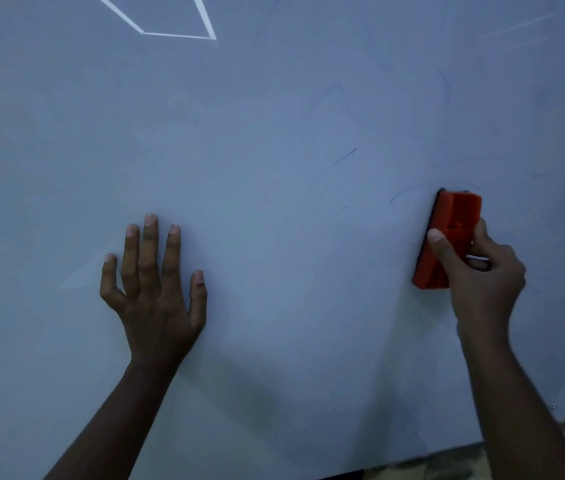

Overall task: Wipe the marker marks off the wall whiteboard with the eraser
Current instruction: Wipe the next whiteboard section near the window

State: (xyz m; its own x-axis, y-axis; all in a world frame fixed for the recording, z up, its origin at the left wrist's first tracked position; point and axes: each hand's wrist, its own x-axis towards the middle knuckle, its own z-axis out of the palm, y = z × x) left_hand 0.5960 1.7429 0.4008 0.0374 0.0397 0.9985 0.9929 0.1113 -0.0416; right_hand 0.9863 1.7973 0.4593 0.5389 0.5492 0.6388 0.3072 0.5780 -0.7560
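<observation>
Gripping the light, stiff plastic eraser (447, 237) by its long sides in the right hand (478, 271), pad against the whiteboard (274, 202) just under faint blue marks (343, 157), while bracing the left hand (153, 282) flat, fingers spread.

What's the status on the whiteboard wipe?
Left hand flat on the whiteboard, fingers straight. Right hand grips red eraser, pad on the board. Faint blue marker marks left above. Nothing in the way.

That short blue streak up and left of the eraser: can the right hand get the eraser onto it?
Probably yes. The right hand grips the eraser against the whiteboard, and only bare board lies between it and the blue streak.
</observation>
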